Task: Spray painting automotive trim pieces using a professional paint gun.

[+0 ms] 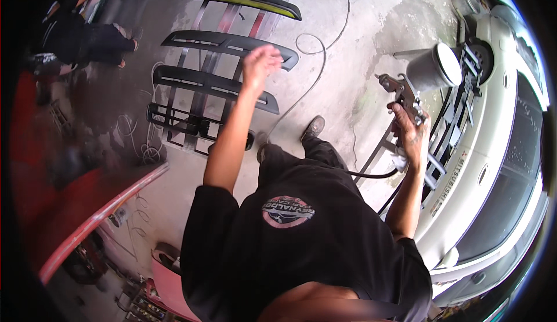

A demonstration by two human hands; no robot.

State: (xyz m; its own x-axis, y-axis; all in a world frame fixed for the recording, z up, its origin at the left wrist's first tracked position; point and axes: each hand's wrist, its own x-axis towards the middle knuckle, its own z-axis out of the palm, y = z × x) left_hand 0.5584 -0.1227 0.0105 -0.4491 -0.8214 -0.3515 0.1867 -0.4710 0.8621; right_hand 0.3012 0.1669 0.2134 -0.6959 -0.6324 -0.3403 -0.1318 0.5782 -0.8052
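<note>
Grey, stained concrete floor (360, 49) spreads under me, with a thin hose (325, 60) looping across it. My right hand (411, 131) is clamped around the grip of a spray gun (406, 92), fingers wrapped tight on the handle, and I hold it up at my right side with its nozzle pointing left. On top of the gun sits its round metal cup (432, 67), tilted, with a pale lid facing right. A dark hose (377, 175) runs from below that hand back toward my waist. My left hand (261, 63) is raised out in front of me, blurred, holding nothing; the fingers look loosely curled, though I cannot tell exactly how far they are apart. Beneath and just beyond that hand a metal stand (226, 26) carries several dark car trim panels (220, 43) laid across it in rows, and the farthest one has a yellow-green face (249, 1). My own shoe (313, 127) shows on the floor between the stand and the gun. Close on my right stands a white car (499, 148), its front end stripped so the frame shows. Off to my left lies a red body panel (98, 217), and far up in the left corner another person (87, 37) in dark clothes crouches, well apart from me.
</note>
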